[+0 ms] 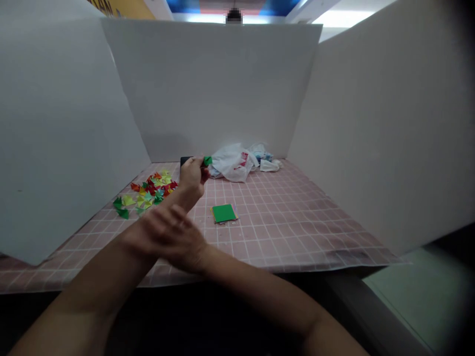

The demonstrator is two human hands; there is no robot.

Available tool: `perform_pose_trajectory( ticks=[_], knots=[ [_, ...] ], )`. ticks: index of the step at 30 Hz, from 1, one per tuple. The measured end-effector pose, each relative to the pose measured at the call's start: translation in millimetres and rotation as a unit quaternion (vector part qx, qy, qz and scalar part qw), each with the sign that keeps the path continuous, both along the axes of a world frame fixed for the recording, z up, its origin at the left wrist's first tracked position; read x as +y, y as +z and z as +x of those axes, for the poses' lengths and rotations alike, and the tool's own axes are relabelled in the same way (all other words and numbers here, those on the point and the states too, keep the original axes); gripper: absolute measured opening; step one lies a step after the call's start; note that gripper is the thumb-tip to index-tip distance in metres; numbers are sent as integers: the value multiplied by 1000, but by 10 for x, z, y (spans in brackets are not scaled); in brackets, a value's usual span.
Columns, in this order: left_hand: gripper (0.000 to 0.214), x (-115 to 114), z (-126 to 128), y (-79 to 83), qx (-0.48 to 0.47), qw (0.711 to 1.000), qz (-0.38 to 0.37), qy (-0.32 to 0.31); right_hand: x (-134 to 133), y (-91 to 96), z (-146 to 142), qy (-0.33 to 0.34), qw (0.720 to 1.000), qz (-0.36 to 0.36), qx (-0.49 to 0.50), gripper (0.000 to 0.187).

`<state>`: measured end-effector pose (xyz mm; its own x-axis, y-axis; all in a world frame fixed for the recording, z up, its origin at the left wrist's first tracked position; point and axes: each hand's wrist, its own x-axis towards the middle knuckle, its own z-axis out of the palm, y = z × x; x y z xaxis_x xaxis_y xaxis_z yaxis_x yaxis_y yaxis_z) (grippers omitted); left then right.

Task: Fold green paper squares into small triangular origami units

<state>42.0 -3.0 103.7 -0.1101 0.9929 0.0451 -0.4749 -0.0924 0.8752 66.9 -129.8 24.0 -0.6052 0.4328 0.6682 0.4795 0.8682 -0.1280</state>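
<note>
My left hand (192, 173) reaches out over the table, closed in a pinch on a small folded green paper (208, 160). My right hand (172, 240) crosses over and lies on my left forearm. It is blurred, but its fingers look stretched out and hold nothing. Beyond the wrist to the left is a loose pile of folded paper pieces (148, 190) in red, yellow, orange and green. A stack of square paper sheets (224, 212) lies to the right of my arms, green on top with other colours at its edges.
White plastic bags (233, 163) lie crumpled at the back. A dark object (184, 161) is partly hidden behind my left hand. White boards stand at the back (218, 89), left (55, 138) and right (378, 123). A pink checked cloth (282, 222) covers the table.
</note>
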Motion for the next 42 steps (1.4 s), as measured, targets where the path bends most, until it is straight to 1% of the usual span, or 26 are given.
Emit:
perform_pose_trajectory(
  ticks=[1, 2, 3, 5, 6, 7, 8, 9, 10, 11, 12, 13, 15, 18, 23, 25, 28, 31, 35, 39, 42],
  knots=[
    [22, -27, -82, -40, 21, 1000, 12, -7, 64, 66, 200, -18, 998, 43, 52, 30],
    [21, -59, -160, -85, 57, 998, 21, -14, 127, 143, 398, -31, 992, 56, 107, 29],
    [21, -92, -227, -131, 81, 996, 32, -7, 190, 223, 585, -57, 980, 53, 181, 24],
    [22, -158, -311, -217, 100, 994, 44, -13, 325, 365, 886, -99, 962, 0, 256, 18],
    [21, -187, -324, -252, 112, 992, 54, -20, 399, 412, 987, -106, 951, -43, 286, 14],
    [20, -213, -319, -281, 137, 987, 80, -35, 476, 439, 1054, -91, 940, -112, 310, 10],
    [19, -235, -298, -304, 154, 981, 105, -53, 554, 444, 1090, -57, 920, -212, 323, 11],
    [20, -252, -267, -323, 164, 977, 121, -65, 628, 429, 1102, -20, 887, -307, 343, 16],
    [22, -264, -231, -340, 165, 975, 129, -73, 696, 399, 1098, 11, 849, -379, 368, 21],
    [24, -269, -195, -356, 161, 975, 133, -78, 753, 361, 1088, 39, 812, -429, 393, 23],
    [25, -267, -164, -372, 161, 975, 133, -81, 800, 319, 1079, 57, 783, -457, 418, 22],
    [25, -259, -141, -390, 165, 974, 133, -83, 837, 279, 1077, 64, 764, -470, 436, 22],
    [24, -226, -125, -433, 186, 969, 131, -91, 889, 212, 1102, 64, 745, -485, 453, 20],
    [25, -153, -152, -513, 227, 958, 123, -121, 957, 135, 1189, 51, 735, -511, 443, 20],
    [28, -48, -176, -685, 254, 951, 94, -149, 1098, -47, 1287, 47, 728, -533, 429, 25],
    [29, -25, -162, -760, 266, 946, 80, -166, 1133, -137, 1297, 41, 735, -525, 426, 26],
    [30, -20, -143, -866, 273, 943, 64, -178, 1139, -251, 1303, 26, 756, -506, 415, 23],
    [30, -49, -141, -949, 262, 952, 59, -149, 1119, -324, 1299, 19, 761, -488, 427, 19],
    [30, -106, -152, -1024, 264, 955, 57, -119, 1122, -403, 1286, 36, 763, -477, 434, 27],
    [32, -114, -152, -1094, 259, 954, 31, -145, 1128, -464, 1276, 40, 763, -482, 428, 25],
    [33, -99, -146, -1130, 245, 955, 17, -169, 1101, -464, 1280, 22, 775, -477, 414, 19]
  ],
)
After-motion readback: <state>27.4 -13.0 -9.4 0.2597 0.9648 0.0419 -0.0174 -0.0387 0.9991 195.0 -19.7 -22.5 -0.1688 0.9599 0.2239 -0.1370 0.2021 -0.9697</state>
